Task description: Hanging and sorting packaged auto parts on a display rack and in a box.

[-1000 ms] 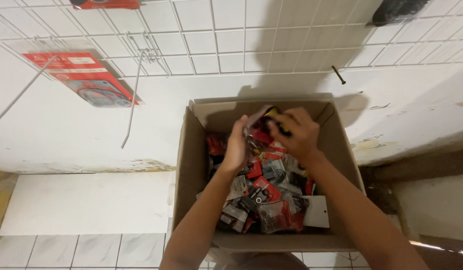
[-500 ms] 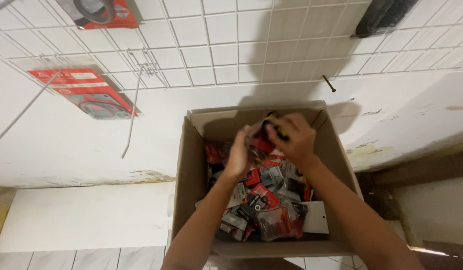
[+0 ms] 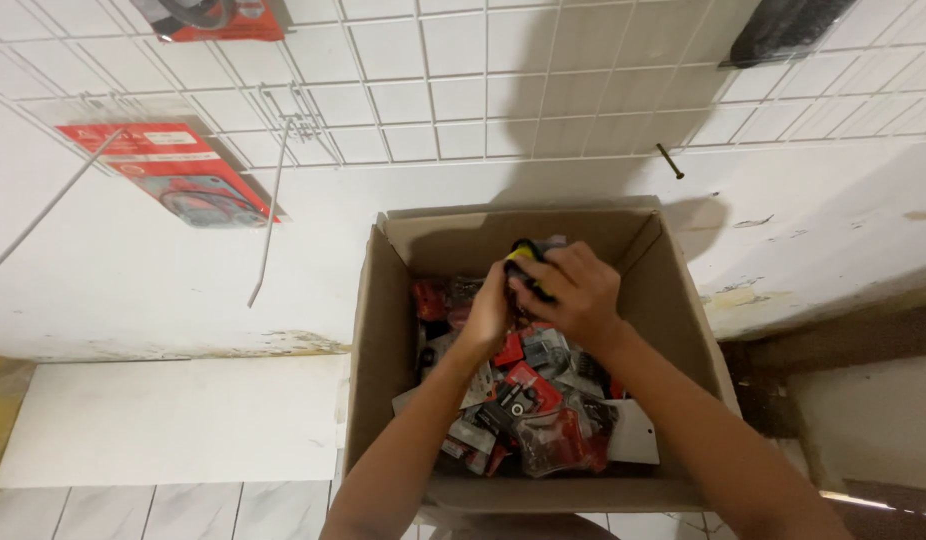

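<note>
**Both hands meet over a packed carton**

Our fingers (image 3: 548, 290) are curled tight round a small packet (image 3: 528, 252) with a yellow-and-black top, and that is where this moment begins. The right hand (image 3: 573, 295) wraps over it from the right with knuckles up, closed on it; the left hand (image 3: 486, 315) comes up from below on the left, its fingertips pressed against the same packet, though we cannot tell whether it grips or only steadies. The packet sits directly between the two hands, held above the far end of the box near its back wall. Most of it is hidden by our fingers, so its long axis cannot be read with confidence; the visible end points away from us, toward the wall. The right hand covers more of it and lies nearer.

Below the hands, the cardboard box (image 3: 378, 380) stands open, its flaps up, filled with a loose heap of red, black and clear blister packs (image 3: 528, 415). A white card (image 3: 633, 432) lies near the right wall of the box.

Beyond the box, a white wire grid panel (image 3: 433, 90) runs along the wall, carrying a long bare hook (image 3: 268, 220) and a red carded item (image 3: 178, 175) hanging at the left.
</note>
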